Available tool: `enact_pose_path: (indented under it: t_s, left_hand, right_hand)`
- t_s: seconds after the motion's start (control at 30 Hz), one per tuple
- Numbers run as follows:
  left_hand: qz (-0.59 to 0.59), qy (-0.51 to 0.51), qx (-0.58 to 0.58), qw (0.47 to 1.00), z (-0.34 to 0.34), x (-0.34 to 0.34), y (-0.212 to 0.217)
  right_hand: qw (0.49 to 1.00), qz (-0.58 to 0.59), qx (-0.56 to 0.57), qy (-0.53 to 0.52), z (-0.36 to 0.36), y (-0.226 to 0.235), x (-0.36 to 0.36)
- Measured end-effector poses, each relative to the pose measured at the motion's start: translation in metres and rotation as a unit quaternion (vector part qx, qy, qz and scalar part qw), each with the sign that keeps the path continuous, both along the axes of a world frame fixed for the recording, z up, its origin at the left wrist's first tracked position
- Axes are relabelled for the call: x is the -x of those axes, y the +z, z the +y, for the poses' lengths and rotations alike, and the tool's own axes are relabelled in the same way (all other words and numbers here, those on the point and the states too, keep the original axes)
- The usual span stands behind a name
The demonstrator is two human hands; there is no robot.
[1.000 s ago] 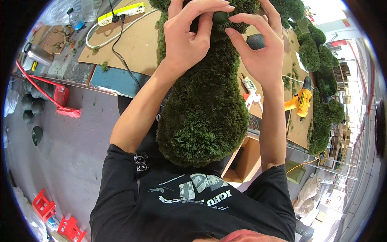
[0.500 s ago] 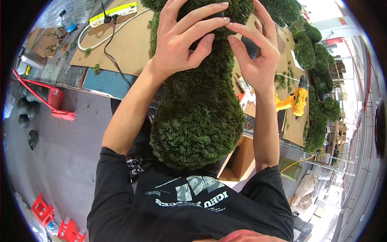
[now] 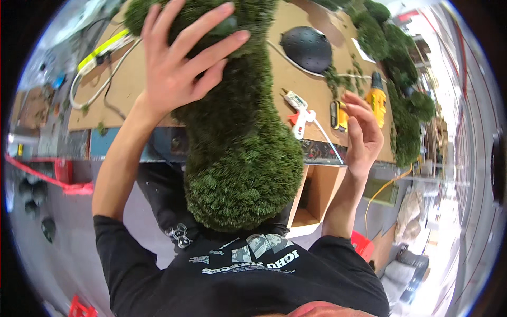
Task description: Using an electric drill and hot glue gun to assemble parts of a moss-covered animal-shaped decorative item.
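A long artificial topiary (image 3: 243, 179) of dense green foliage leads from my lap up across the table edge, bulging at its near end and narrower in the middle. My left hand (image 3: 179, 61) lies on its far part with fingers spread, over a smooth dark green piece (image 3: 226, 26) that is partly hidden. Off to the right my right hand (image 3: 365, 134) is raised above the table edge, its fingers bent and apart, with nothing seen in them. Close by are a white glue gun (image 3: 300, 113) with an orange trigger and a yellow cordless drill (image 3: 376, 98), partly covered by that hand.
A black dome with small holes (image 3: 306, 48) sits on the brown board (image 3: 296, 79). More green foliage pieces (image 3: 404, 127) line the right side. A yellow-green power strip (image 3: 105, 50) with cables lies at the left. An open wooden box (image 3: 319, 195) stands below the table.
My right hand has left the topiary and moved right and nearer, beside the glue gun and drill. My left hand stays on the topiary. The view has shifted.
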State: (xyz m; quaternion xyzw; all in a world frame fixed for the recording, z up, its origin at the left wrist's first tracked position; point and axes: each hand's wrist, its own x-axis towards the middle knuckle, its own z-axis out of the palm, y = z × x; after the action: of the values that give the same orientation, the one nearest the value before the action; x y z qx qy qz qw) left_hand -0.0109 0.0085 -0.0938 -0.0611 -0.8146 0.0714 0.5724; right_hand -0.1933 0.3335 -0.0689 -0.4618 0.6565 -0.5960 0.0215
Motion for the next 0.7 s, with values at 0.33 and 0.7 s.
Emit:
enact_pose_path:
  t_s: [0.33,0.7]
  left_hand:
    - [-0.003,0.006,0.005,1.000,-0.014,0.012,-0.011]
    - [0.007,0.016,-0.017,1.000,-0.012,0.008,-0.010]
  right_hand:
    - [0.895,-0.099,-0.255,-0.351,0.149,-0.108,0.076]
    - [0.947,-0.230,0.054,-0.218,0.074,-0.120,0.185]
